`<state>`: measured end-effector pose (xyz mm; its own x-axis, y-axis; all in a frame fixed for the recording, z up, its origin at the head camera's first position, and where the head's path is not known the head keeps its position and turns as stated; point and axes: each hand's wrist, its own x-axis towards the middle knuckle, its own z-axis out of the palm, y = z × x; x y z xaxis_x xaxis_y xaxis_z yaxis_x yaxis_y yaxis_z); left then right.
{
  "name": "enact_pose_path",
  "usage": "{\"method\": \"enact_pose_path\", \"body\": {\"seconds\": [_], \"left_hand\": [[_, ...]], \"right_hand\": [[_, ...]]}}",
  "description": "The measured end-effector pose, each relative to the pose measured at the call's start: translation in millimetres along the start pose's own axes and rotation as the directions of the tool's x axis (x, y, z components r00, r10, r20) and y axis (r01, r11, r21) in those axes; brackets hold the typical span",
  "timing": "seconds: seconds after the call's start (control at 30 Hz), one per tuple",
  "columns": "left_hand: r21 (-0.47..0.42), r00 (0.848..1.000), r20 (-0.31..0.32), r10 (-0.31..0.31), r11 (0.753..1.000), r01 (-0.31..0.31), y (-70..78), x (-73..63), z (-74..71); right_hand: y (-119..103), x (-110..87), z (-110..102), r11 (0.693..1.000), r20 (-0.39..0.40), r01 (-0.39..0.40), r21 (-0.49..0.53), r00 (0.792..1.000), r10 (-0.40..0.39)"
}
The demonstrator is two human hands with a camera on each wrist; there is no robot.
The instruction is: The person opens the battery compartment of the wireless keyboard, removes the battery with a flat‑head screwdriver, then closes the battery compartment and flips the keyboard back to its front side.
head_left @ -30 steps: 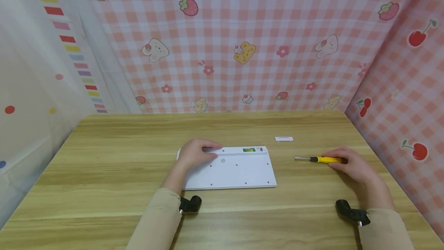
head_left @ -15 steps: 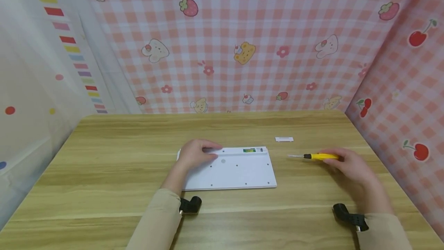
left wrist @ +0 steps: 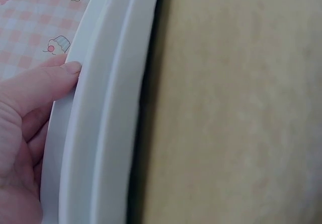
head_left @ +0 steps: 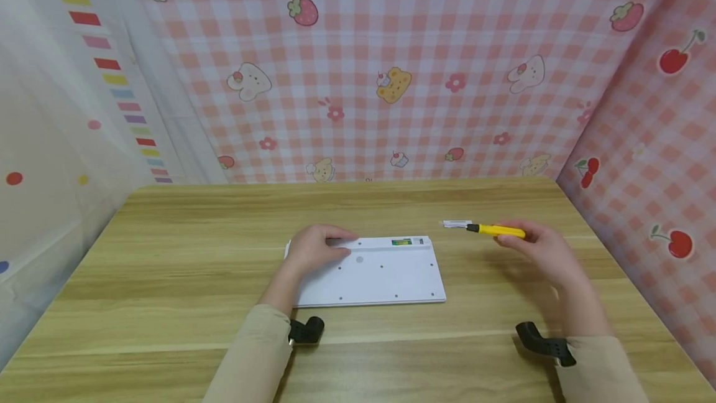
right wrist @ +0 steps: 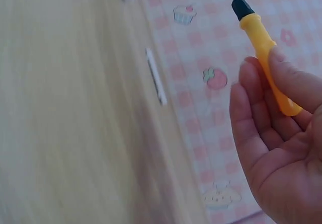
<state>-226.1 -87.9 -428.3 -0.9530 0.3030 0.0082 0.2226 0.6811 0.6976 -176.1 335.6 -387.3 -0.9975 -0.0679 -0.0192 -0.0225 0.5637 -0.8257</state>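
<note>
Fingers of the left hand [head_left: 316, 249] grip the edge of 1 white keyboard [head_left: 375, 282], underside up beneath them. Fingers of the right hand [head_left: 542, 249] pinch a screwdriver [head_left: 500, 231], its tip over the battery cover [head_left: 455, 222] beyond them. Work looks partway: cover off and unfitted, green battery [head_left: 401, 242] exposed right of the left fingers, its label unreadable. Beyond both, the wall cloth [head_left: 475, 129] reads "luc", cut off.

Beyond the far edge of the wood-grain worktop [head_left: 168, 278] hangs a pink checked cloth [head_left: 358, 55] — strawberries, cupcakes and flowers printed on it. A cherry-patterned cloth [head_left: 643, 160] flanks the right edge; a pale curtain [head_left: 50, 135] — dotted, with coloured blocks — the left.
</note>
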Motion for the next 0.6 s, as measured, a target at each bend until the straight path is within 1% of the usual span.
{"method": "enact_pose_path", "body": {"seconds": [0.1,0.27,0.33,0.43,0.5,0.53,0.6], "left_hand": [[-0.005,1.000,-0.001,-0.008,1.000,0.008,0.4,-0.3,0.0],[-0.006,1.000,-0.003,-0.003,1.000,0.003,1.0,-1.3,-0.8],[-0.005,1.000,-0.002,-0.002,1.000,0.002,1.8,-2.0,-1.2],[-0.006,1.000,0.000,-0.003,1.000,0.003,2.4,-2.7,-1.7],[-0.008,1.000,-0.001,-0.004,1.000,0.004,2.6,-2.9,-1.8],[-0.009,1.000,0.000,-0.004,1.000,0.004,2.4,-2.8,-1.7],[-0.009,1.000,0.000,-0.002,1.000,0.002,1.9,-2.3,-1.5]], "right_hand": [[-6,3.2,4,0.998,-0.021,-0.007,0.055,1.000,0.008],[-13,9.4,14,0.995,-0.047,-0.003,0.097,0.999,0.008],[-15,11.4,19,0.994,-0.051,0.002,0.109,0.999,0.003],[-20,13.5,25,0.985,-0.045,0.009,0.171,0.999,-0.001],[-23,14.7,29,0.970,-0.036,0.012,0.243,0.999,-0.004],[-25,15.0,30,0.956,-0.032,0.015,0.292,0.999,-0.005],[-27,16.0,34,0.918,-0.024,0.028,0.395,0.999,-0.020]]}}
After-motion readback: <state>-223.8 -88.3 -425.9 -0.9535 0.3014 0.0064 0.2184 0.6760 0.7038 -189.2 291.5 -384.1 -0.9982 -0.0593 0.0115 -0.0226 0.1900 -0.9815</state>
